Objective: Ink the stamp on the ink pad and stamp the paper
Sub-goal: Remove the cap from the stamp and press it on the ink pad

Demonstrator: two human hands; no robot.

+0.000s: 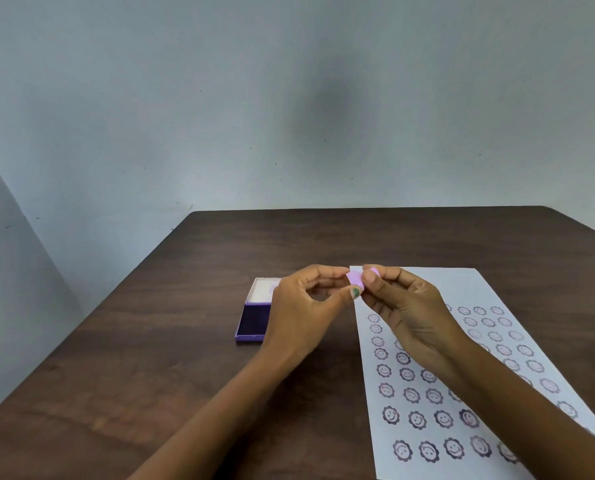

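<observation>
Both the left hand [301,308] and right hand [405,306] pinch the small lilac stamp [355,279], perhaps capped, above the paper [462,344] beside the open pad [253,318].

Plain indoor room, kind not determinable, bare pale grey-blue walls [220,98] meeting in a corner at left; dark wood-grain table [150,358] set against them; white stamped paper [462,341] and open purple ink pad [251,320] on top
</observation>
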